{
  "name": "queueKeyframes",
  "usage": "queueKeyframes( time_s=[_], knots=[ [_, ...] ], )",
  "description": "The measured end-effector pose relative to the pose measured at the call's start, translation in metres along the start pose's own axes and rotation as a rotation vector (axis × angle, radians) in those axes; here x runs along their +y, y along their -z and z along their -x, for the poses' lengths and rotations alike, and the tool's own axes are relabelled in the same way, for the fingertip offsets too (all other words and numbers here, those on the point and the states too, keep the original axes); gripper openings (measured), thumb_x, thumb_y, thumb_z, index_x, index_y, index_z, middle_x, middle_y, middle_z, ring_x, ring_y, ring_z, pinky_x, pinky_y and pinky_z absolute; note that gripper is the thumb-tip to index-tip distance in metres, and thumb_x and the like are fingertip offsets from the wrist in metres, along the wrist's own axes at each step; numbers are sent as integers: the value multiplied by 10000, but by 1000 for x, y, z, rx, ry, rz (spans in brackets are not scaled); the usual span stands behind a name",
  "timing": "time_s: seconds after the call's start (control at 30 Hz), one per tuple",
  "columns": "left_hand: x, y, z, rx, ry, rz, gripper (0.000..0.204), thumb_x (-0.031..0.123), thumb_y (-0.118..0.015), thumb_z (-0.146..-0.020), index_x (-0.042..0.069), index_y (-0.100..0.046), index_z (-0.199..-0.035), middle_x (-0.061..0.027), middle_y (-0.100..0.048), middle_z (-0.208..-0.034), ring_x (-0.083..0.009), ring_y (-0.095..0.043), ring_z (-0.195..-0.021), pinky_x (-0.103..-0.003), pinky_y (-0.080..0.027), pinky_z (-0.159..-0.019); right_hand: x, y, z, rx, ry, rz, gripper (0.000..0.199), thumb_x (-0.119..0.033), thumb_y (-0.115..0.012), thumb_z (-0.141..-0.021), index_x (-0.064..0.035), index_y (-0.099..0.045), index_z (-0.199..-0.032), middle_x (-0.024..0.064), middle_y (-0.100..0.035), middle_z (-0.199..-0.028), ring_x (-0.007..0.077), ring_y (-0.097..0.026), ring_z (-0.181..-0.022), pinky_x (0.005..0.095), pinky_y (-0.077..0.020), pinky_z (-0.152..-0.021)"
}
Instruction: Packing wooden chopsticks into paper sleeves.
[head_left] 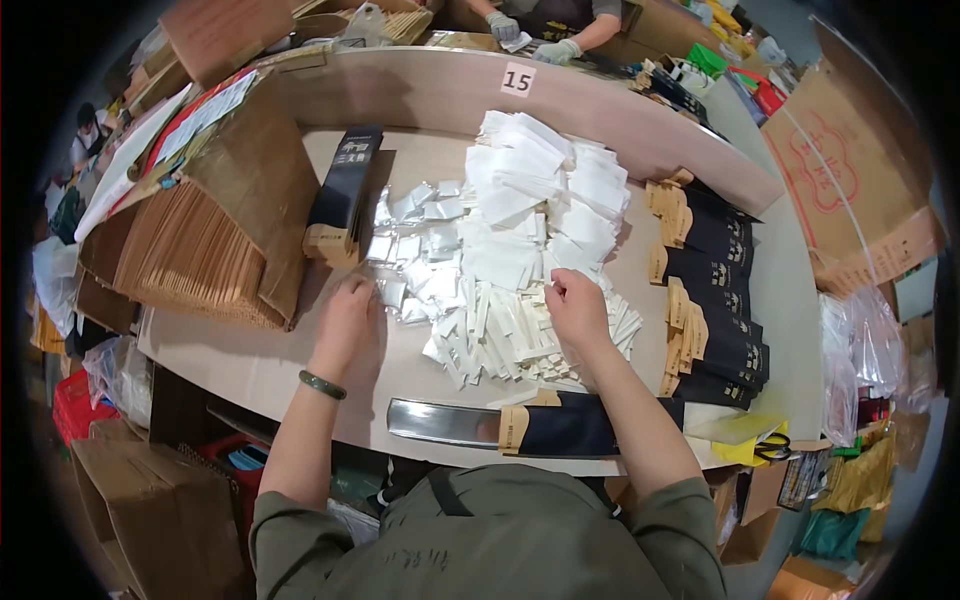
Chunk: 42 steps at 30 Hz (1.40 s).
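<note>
My left hand (pixel 348 312), a dark bangle on its wrist, has its fingers curled beside a scatter of small silvery packets (pixel 410 248); whether anything is between them is hidden. Over the middle of the table, my right hand (pixel 578 308) is closed, thumb against fingers, above a heap of narrow white paper-like strips (pixel 500 330). Beyond it lie piles of larger flat white packets (pixel 515 165). Closest to me, a black-and-tan paper sleeve (pixel 565 425) lies lengthwise, with a shiny metal strip (pixel 440 422) extending from its left end.
Black-and-tan sleeves (pixel 345 190) are stacked at left, beside an open carton (pixel 270 170) of brown sheets. More such sleeves (pixel 715 300) overlap at right. Scissors (pixel 772 447) lie by the near right edge. A low board (pixel 430 85) borders the far side; a gloved co-worker's hand (pixel 557 53) shows beyond.
</note>
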<state>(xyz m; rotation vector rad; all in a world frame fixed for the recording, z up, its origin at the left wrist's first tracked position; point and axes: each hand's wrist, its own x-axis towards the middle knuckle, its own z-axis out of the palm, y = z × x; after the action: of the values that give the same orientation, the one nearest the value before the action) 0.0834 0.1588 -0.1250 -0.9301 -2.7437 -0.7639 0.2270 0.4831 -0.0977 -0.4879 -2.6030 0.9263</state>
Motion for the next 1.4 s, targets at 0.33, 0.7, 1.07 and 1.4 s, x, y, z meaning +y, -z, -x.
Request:
queueKeyframes(
  time_s=[0.33, 0.7, 1.07, 1.4],
  knots=[
    [1, 21, 16, 25, 381, 152, 331, 29, -606, -835, 68, -600, -1164, -173, -646, -938, -394, -624, -955, -450, -506, -829, -12, -48, -39, -178, 500, 465, 83, -77, -589, -803, -13, -640, -817, 164, -648, -870, 339, -661, -855, 430, -543, -741],
    [112, 15, 106, -387, -266, 249, 387, 168, -762, -720, 88, -606, -1065, -129, -621, -1114, -327, -593, -1012, -425, -484, -824, -22, -18, -49, -201, 259, 385, 142, -132, -630, -760, -3, -643, -818, 175, -679, -811, 356, -665, -771, 434, -527, -681],
    [-61, 193, -15, 468, 235, -427, 215, 190, -636, -911, 40, -697, -1052, -158, -697, -979, -350, -676, -866, -442, -538, -742, -98, -27, 105, -692, 316, 284, 143, -186, -622, -814, -44, -622, -836, 149, -649, -841, 366, -641, -821, 463, -523, -727],
    [-87, 190, -17, 165, 356, -497, 247, 181, -569, -932, 31, -665, -1102, -262, -661, -1007, -430, -623, -987, -482, -502, -810, -86, -37, 124, -533, 423, 74, 115, -154, -652, -854, -57, -618, -905, 121, -581, -823, 338, -605, -816, 452, -500, -688]
  ],
)
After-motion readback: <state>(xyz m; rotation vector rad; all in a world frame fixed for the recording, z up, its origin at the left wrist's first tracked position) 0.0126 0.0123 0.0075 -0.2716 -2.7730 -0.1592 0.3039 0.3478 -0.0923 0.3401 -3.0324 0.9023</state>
